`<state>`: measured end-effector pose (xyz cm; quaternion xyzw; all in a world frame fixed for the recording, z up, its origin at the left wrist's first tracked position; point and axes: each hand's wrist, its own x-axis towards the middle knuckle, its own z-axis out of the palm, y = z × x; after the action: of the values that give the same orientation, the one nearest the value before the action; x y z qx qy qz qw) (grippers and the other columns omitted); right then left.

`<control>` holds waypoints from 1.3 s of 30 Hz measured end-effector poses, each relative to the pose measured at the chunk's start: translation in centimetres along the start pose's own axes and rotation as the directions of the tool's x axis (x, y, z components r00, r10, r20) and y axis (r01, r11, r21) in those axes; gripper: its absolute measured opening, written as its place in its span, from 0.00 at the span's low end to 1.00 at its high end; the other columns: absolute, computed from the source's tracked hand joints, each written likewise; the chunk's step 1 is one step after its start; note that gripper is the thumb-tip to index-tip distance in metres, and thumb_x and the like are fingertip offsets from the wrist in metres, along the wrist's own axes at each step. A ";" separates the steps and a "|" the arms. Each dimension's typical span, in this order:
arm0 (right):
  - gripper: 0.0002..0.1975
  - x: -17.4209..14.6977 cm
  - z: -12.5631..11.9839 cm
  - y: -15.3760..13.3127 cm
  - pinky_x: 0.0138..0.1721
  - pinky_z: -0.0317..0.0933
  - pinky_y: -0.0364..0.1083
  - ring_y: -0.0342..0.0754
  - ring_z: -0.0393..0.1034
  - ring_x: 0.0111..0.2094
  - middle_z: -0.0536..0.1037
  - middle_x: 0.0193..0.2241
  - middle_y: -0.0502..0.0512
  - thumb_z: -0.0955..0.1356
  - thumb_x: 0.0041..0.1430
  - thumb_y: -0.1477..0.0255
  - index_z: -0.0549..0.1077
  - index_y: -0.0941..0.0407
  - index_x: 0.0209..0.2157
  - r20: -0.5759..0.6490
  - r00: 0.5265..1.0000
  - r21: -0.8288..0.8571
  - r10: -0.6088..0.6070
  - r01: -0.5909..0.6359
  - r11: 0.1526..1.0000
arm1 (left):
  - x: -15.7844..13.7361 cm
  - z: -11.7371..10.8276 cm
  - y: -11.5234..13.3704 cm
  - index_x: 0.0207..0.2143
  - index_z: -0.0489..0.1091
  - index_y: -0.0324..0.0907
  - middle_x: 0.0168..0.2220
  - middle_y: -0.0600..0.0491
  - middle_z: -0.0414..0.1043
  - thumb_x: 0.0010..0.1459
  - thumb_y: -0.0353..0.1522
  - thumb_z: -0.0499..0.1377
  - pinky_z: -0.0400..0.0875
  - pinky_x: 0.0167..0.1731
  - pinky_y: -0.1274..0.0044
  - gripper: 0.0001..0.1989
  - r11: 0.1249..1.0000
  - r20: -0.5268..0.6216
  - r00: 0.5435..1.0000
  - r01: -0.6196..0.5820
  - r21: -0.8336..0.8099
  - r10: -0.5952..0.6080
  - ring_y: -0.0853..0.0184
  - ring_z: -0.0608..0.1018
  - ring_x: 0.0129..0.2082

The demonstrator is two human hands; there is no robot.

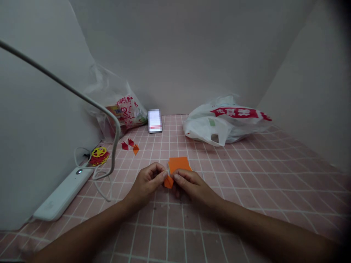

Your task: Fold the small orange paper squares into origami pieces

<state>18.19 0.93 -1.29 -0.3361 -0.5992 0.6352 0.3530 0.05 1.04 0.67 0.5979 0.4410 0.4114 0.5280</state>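
Note:
Between my two hands is a small folded piece of orange paper [168, 182], narrowing to a point at its lower end. My left hand [150, 179] pinches its left side between thumb and fingers. On the other side my right hand [193, 184] is closed on the paper's right edge, thumb on top. Just behind them a stack of square orange paper [179, 164] lies on the table, its near edge partly covered by my right hand. Farther off to the left lie two red folded paper pieces [127, 144] and an orange folded one [136, 149].
A white power strip [64, 191] with cables lies at the left, beside yellow and red cut-out shapes [99, 156]. A grey cable [68, 87] arches across the left. Behind stand a filled plastic bag [128, 111], a lit phone [155, 121] and a white plastic bag [203, 124].

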 end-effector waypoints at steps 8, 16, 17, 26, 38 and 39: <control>0.12 -0.2 0.0 -0.1 0.26 0.53 0.43 0.41 0.59 0.24 0.66 0.23 0.47 0.64 0.64 0.63 0.68 0.56 0.30 -0.001 0.997 -0.063 -0.082 0.082 0.995 | -0.1 0.1 -0.2 0.30 0.65 0.39 0.27 0.56 0.68 0.61 0.36 0.58 0.68 0.31 0.77 0.10 0.998 -0.008 0.998 -0.066 0.004 0.066 0.70 0.72 0.28; 0.09 -0.4 0.5 -0.5 0.28 0.53 0.43 0.42 0.58 0.26 0.67 0.25 0.49 0.66 0.59 0.66 0.70 0.58 0.31 -0.058 0.986 -0.234 -0.154 0.137 0.963 | -0.4 0.3 -0.3 0.31 0.66 0.39 0.28 0.56 0.66 0.62 0.34 0.56 0.67 0.30 0.78 0.08 0.978 -0.032 0.987 -0.152 0.144 0.158 0.70 0.71 0.28; 0.10 -0.4 0.5 -0.5 0.28 0.53 0.43 0.42 0.58 0.26 0.67 0.25 0.48 0.66 0.59 0.66 0.70 0.58 0.30 -0.064 0.986 -0.241 -0.152 0.132 0.961 | -0.4 0.3 -0.3 0.31 0.66 0.39 0.28 0.55 0.67 0.61 0.34 0.56 0.67 0.30 0.78 0.08 0.976 -0.031 0.987 -0.154 0.153 0.160 0.70 0.71 0.28; 0.11 -0.3 0.2 -0.4 0.27 0.52 0.42 0.42 0.59 0.26 0.67 0.24 0.48 0.65 0.62 0.66 0.71 0.58 0.29 -0.041 0.987 -0.245 -0.155 0.141 0.959 | -0.1 0.3 0.1 0.30 0.65 0.39 0.27 0.56 0.66 0.61 0.37 0.57 0.68 0.29 0.78 0.10 0.995 0.020 0.996 -0.091 0.034 0.090 0.70 0.71 0.27; 0.11 -0.3 0.2 -0.2 0.24 0.50 0.42 0.41 0.56 0.23 0.64 0.22 0.46 0.64 0.62 0.67 0.68 0.57 0.27 -0.040 0.997 -0.199 -0.061 0.052 0.979 | 0.2 0.0 -0.7 0.29 0.66 0.39 0.26 0.57 0.66 0.58 0.38 0.61 0.65 0.29 0.79 0.12 0.999 0.072 0.997 0.021 -0.044 -0.018 0.72 0.69 0.26; 0.11 -0.3 0.2 -0.1 0.24 0.50 0.42 0.40 0.56 0.22 0.65 0.21 0.46 0.65 0.61 0.66 0.68 0.57 0.27 -0.044 0.998 -0.165 -0.040 0.033 0.986 | 0.2 0.0 -0.7 0.29 0.66 0.39 0.26 0.57 0.66 0.58 0.38 0.61 0.65 0.29 0.79 0.12 0.999 0.075 0.997 0.025 -0.041 -0.022 0.72 0.70 0.26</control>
<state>18.17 0.55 -1.21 -0.3680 -0.6469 0.5689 0.3499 0.04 1.22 -0.01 0.5964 0.4194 0.3917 0.5612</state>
